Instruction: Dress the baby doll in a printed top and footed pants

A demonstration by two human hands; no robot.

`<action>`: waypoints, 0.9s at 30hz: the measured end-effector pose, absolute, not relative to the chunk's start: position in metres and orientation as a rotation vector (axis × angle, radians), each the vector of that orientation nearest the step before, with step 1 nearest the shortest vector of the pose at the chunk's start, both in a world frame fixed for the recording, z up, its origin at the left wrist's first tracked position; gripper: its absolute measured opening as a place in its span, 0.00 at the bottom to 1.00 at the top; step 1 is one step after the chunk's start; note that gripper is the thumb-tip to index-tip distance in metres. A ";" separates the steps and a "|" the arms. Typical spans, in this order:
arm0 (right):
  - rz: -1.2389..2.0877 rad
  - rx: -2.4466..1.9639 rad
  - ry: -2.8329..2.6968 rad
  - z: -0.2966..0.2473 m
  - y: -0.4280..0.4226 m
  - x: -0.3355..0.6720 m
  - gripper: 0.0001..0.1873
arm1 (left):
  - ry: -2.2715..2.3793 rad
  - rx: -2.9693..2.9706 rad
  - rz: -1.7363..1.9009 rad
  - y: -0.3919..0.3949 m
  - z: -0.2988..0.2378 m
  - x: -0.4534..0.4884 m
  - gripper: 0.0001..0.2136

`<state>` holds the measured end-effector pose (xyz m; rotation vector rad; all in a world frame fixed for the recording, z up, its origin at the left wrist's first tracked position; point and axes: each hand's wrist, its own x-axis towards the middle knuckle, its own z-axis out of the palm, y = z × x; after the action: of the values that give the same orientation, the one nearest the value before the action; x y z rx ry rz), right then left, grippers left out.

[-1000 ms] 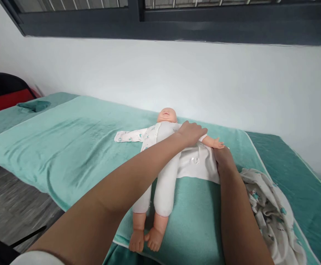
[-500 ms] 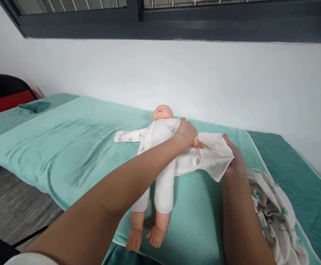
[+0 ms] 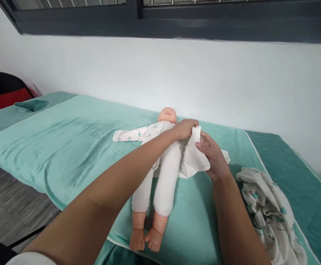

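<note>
A baby doll in a white body lies on its back, head toward the wall and bare feet toward me. A white baby shirt with a small teal print has one sleeve on the doll's arm at the left; its plain side spreads out at the right. My left hand is closed at the doll's other arm, which is mostly hidden by my hand and the cloth. My right hand grips the shirt's loose side, with thumb and fingers close to my left hand. A bit of cloth shows beyond its knuckles.
A crumpled printed cloth lies at the right on the light green sheet. The bed stands against a white wall beneath a dark window frame. A black and red object is at the far left.
My right hand has moved left toward my left hand, bunching the shirt side that was stretched out. The doll's small hand, visible before, is now hidden. The doll's head has shifted slightly right.
</note>
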<state>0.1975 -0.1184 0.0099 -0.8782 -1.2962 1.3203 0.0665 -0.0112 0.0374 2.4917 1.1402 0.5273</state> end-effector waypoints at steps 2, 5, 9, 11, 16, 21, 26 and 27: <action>1.346 -0.833 -1.374 0.011 -0.122 0.193 0.30 | 1.108 2.411 0.636 -0.006 0.044 0.050 0.12; 1.330 -0.844 -1.582 0.011 -0.127 0.186 0.30 | 1.166 2.370 0.768 0.000 0.047 0.027 0.15; 1.039 -1.043 -1.958 0.010 -0.131 0.180 0.14 | 1.305 2.419 0.919 0.001 0.038 0.002 0.11; 0.910 -1.035 -2.038 0.012 -0.133 0.179 0.06 | 1.408 2.405 0.959 0.000 0.032 -0.006 0.10; 0.944 -0.829 -2.001 0.019 -0.141 0.176 0.02 | 1.553 2.340 0.931 -0.008 0.022 -0.012 0.07; 1.101 -0.736 -2.008 0.018 -0.144 0.175 0.08 | 1.606 2.278 0.955 -0.015 0.020 -0.009 0.09; 1.209 -0.869 -1.937 0.021 -0.137 0.194 0.11 | 1.582 1.981 1.108 -0.022 0.022 -0.007 0.08; 1.214 -0.930 -1.963 0.022 -0.135 0.199 0.11 | 1.578 1.883 1.134 -0.023 0.024 -0.007 0.08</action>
<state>0.1988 -0.1354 0.0221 -0.9297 -1.9632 1.2144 -0.0071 -0.0231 0.0237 1.8831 1.5782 1.1341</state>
